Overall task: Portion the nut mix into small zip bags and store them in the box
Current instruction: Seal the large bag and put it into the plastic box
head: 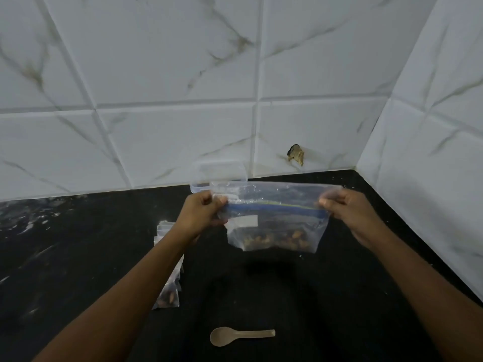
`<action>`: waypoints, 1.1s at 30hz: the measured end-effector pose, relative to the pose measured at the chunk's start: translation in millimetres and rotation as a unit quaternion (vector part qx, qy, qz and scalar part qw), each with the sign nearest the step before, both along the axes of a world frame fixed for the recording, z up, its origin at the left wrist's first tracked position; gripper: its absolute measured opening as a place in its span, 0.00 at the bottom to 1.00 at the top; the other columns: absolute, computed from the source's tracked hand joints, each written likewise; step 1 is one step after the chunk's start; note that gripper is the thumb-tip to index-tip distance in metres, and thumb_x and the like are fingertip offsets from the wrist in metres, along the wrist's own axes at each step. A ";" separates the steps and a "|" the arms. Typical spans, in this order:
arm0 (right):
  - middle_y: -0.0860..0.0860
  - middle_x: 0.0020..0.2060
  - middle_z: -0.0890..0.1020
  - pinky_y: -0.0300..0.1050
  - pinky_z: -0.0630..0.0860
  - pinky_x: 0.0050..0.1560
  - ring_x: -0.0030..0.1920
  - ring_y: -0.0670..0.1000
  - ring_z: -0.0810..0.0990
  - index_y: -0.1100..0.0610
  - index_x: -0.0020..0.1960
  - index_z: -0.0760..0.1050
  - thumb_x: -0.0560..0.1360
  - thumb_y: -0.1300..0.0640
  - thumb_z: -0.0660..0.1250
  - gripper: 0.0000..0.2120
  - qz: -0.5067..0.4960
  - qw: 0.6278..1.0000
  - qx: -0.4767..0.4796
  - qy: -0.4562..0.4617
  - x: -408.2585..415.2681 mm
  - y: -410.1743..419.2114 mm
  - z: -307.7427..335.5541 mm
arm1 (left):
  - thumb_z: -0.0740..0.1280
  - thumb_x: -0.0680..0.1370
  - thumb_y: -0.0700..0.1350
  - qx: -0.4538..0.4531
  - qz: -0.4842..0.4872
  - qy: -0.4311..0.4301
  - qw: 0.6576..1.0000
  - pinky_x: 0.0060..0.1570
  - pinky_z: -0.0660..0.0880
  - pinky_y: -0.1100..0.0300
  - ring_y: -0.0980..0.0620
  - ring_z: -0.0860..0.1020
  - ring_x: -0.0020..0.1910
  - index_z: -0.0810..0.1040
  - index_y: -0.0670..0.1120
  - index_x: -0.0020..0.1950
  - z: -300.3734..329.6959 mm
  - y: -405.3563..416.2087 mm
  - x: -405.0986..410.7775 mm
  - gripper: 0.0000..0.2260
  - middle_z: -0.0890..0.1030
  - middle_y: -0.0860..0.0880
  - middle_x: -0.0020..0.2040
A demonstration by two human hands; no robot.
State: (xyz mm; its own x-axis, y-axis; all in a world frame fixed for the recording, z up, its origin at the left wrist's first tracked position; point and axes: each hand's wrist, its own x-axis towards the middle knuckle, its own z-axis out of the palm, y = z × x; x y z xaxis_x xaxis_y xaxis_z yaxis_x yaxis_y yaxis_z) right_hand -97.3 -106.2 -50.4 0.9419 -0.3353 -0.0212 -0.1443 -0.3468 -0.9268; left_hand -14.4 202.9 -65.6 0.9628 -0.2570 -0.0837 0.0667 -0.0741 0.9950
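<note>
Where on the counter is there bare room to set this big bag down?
Bare black counter lies right of the spoon, under the large zip bag held between the left hand and right hand. More lies far left. It is crowded beside the left forearm, where small filled bags lie, and at the wall by the clear box.

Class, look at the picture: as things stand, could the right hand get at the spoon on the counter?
Probably not at once. The right hand pinches one end of the bag, so its grip is taken. The spoon itself lies bare on the counter with nothing over it.
</note>
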 end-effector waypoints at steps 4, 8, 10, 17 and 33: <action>0.53 0.41 0.82 0.42 0.78 0.44 0.45 0.52 0.80 0.57 0.42 0.78 0.76 0.68 0.67 0.08 -0.039 0.998 0.035 -0.034 4.8 -28.9 4.0 | 0.66 0.80 0.40 -0.009 -0.009 0.008 1.000 0.43 0.83 0.54 0.47 0.80 0.45 0.78 0.43 0.43 -0.5 -40.1 19.2 0.06 0.79 0.46 0.42; 0.55 0.44 0.82 0.44 0.79 0.46 0.47 0.53 0.81 0.60 0.46 0.78 0.76 0.68 0.67 0.05 -0.073 0.996 0.039 -0.013 2.9 -50.4 -4.1 | 0.68 0.79 0.41 0.003 -0.026 0.020 0.999 0.44 0.82 0.54 0.46 0.82 0.47 0.80 0.44 0.46 -13.7 -67.9 32.2 0.03 0.82 0.46 0.45; 0.56 0.48 0.82 0.44 0.78 0.46 0.50 0.53 0.81 0.61 0.49 0.79 0.76 0.67 0.67 0.04 -0.090 0.995 0.038 0.020 2.1 -60.9 -16.7 | 0.68 0.79 0.42 0.019 -0.041 0.031 0.998 0.47 0.82 0.52 0.45 0.82 0.50 0.80 0.45 0.48 -22.6 -77.7 34.2 0.02 0.82 0.44 0.49; 0.56 0.50 0.81 0.52 0.79 0.55 0.54 0.55 0.81 0.57 0.48 0.79 0.76 0.66 0.67 0.06 -0.112 0.989 0.032 0.091 -8.0 -68.5 -56.9 | 0.66 0.80 0.43 0.071 -0.067 0.044 0.994 0.52 0.81 0.50 0.47 0.82 0.53 0.80 0.43 0.54 -48.7 -86.6 27.8 0.06 0.82 0.44 0.53; 0.46 0.61 0.76 0.47 0.70 0.66 0.63 0.45 0.73 0.51 0.67 0.71 0.81 0.46 0.59 0.17 -0.019 0.995 0.027 -0.094 72.3 80.7 39.8 | 0.62 0.81 0.39 0.134 0.089 -0.008 0.987 0.59 0.78 0.50 0.51 0.78 0.53 0.71 0.41 0.70 -16.5 0.0 62.3 0.17 0.78 0.46 0.58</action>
